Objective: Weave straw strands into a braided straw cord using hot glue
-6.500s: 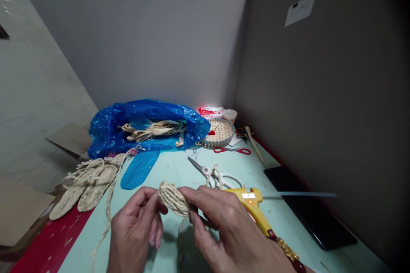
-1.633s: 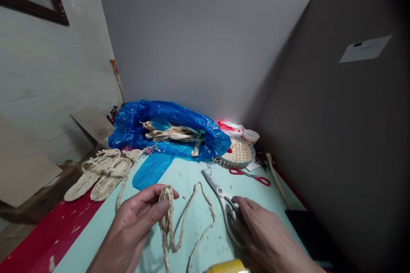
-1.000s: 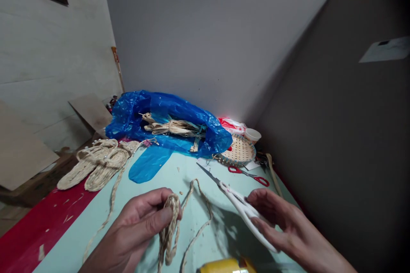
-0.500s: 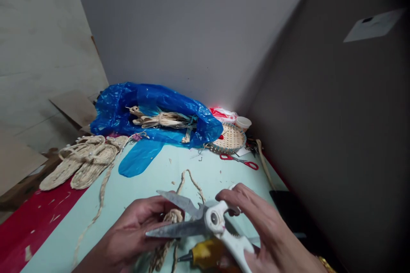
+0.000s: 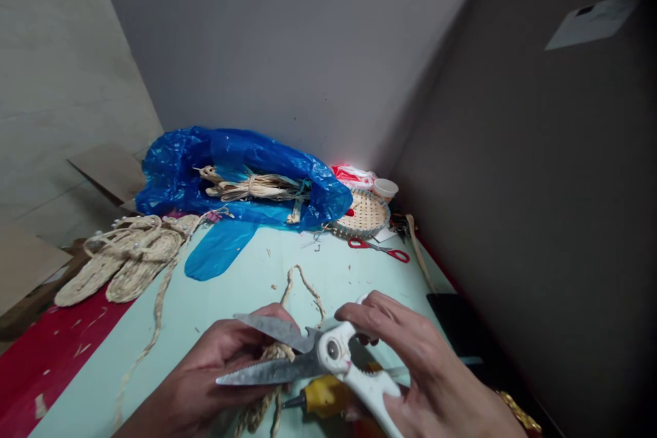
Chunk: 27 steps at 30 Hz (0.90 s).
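Observation:
My right hand [image 5: 410, 345] grips the white handles of a large pair of scissors [image 5: 332, 349], whose blades stand apart and point left. Between and behind the blades is a coiled braid of pale straw cord [image 5: 280, 352], pinched in my left hand [image 5: 220, 363]. Part of the braid hangs below my fingers, and a loop of cord [image 5: 302, 274] lies on the table beyond. The blades hide some of the braid and my left fingertips. Under the scissors lies a yellow tool with a dark nozzle [image 5: 323, 397], possibly a glue gun, partly covered by my right hand.
A blue plastic bag [image 5: 230, 150] holds a bundle of straw strands [image 5: 256, 187] at the back. Woven sandals [image 5: 146, 253] lie at left. Red-handled scissors [image 5: 380, 249], a round woven basket [image 5: 364, 215] and a white cup [image 5: 384, 189] are at back right, near the grey wall [image 5: 308, 48].
The scissors and my right hand have shifted slightly left, with the blades further over the braid. The blades remain apart. The whole view has also shifted a little.

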Motion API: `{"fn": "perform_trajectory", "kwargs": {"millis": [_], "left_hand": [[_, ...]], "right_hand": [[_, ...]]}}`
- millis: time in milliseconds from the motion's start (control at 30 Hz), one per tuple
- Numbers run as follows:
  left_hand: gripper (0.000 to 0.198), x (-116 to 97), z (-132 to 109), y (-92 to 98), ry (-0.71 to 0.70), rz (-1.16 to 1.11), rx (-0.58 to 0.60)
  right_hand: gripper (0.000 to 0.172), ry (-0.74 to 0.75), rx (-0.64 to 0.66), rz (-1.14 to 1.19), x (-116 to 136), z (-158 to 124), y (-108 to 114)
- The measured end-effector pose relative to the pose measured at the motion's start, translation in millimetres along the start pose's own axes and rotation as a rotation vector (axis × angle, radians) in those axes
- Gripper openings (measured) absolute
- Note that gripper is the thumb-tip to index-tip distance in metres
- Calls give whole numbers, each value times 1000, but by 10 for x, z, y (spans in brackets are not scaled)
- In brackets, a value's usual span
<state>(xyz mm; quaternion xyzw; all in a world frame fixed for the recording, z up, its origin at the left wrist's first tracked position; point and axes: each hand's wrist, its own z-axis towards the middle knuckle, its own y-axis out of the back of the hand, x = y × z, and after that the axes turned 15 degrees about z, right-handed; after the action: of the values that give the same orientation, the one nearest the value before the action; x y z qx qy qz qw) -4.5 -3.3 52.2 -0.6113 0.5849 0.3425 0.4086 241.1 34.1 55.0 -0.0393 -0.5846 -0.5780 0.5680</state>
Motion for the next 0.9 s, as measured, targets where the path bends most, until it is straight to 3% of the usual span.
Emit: {"fn": "perform_trajectory", "kwargs": {"millis": [167, 267, 500, 600, 800, 900], "left_hand": [[33, 9, 96, 27, -136, 79, 227], [35, -17, 130, 14, -161, 93, 290], [31, -48, 113, -20, -125, 113, 259], [31, -52, 103, -4, -120, 117, 266], [31, -75, 50, 26, -157, 51, 253], [21, -56, 51, 44, -227, 20, 229]], "right_hand": [[37, 20, -9, 30, -6, -12, -13], [36, -11, 13, 37, -25, -10, -33], [19, -85, 94, 78, -39, 33, -30], [22, -56, 97, 49, -63, 22, -33], [25, 95, -25, 57, -52, 24, 0], [23, -15, -136, 3, -86, 29, 126]]}}
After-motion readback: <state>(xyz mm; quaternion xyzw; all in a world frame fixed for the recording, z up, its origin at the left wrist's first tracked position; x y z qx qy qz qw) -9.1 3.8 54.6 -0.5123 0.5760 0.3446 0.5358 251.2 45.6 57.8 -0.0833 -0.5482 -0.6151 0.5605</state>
